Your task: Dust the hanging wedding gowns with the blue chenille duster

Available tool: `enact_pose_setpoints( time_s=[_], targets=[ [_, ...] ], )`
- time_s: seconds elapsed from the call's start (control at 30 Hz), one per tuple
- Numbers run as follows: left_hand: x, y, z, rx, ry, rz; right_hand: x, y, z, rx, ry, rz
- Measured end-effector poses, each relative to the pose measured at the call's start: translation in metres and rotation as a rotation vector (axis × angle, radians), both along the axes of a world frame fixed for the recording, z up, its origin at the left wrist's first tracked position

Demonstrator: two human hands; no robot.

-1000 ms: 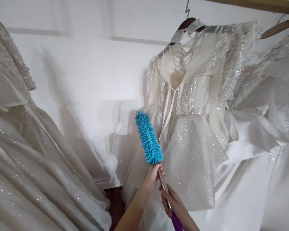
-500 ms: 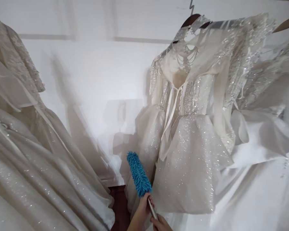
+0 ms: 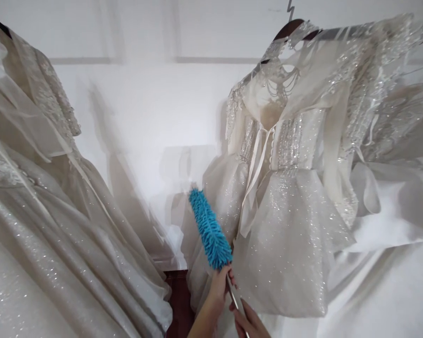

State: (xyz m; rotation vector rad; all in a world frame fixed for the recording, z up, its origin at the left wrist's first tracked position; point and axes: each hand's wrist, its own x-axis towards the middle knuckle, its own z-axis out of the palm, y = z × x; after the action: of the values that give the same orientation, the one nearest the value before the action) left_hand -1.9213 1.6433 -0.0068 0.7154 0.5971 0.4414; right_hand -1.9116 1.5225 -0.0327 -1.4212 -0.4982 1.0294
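Two hands share one tool here, and I read them from the bottom edge of the head view: my left hand (image 3: 220,284) is wrapped around the top of the metal shaft, right under the fluffy head of the blue duster (image 3: 209,228), while my right hand (image 3: 248,321) sits lower on the same shaft, its fingers curled loosely about it, though the frame cuts off most of that hand and I cannot tell how firmly it grips. The duster's long axis runs from the lower right up to the upper left, its tip pointing toward the white wall (image 3: 144,117). The left hand is the nearer one to the head, touching its base. Just to the right of the duster head, close enough that the fibres seem to brush it, hangs the sequined white dress (image 3: 285,225) on a dark hanger (image 3: 289,28), with a ribbon trailing down its front beside the duster. So the dress lies to the right of and above my hands, and the duster stands between it and the wall. A second pale gown (image 3: 38,225) hangs well apart at the left, and a strip of dark floor (image 3: 178,300) shows between the two.
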Motion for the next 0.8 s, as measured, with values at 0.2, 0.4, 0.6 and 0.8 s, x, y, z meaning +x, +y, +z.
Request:
enact_pose_setpoints(
  time_s=[0.2, 0.4, 0.6, 0.8],
  targets=[
    [0.026, -0.011, 0.075, 0.243, -0.202, -0.182, 0.014, -0.015, 0.072, 0.193, -0.17, -0.057],
    [0.035, -0.015, 0.062, 0.23, -0.103, -0.226, 0.017, -0.017, 0.063, 0.186, -0.083, -0.089],
    [0.024, -0.017, 0.014, 0.056, -0.033, -0.196, 0.011, -0.018, 0.018, 0.119, -0.103, -0.049],
    [0.006, -0.017, -0.022, -0.078, 0.097, -0.074, -0.008, -0.013, -0.018, -0.026, -0.075, -0.056]
  ],
)
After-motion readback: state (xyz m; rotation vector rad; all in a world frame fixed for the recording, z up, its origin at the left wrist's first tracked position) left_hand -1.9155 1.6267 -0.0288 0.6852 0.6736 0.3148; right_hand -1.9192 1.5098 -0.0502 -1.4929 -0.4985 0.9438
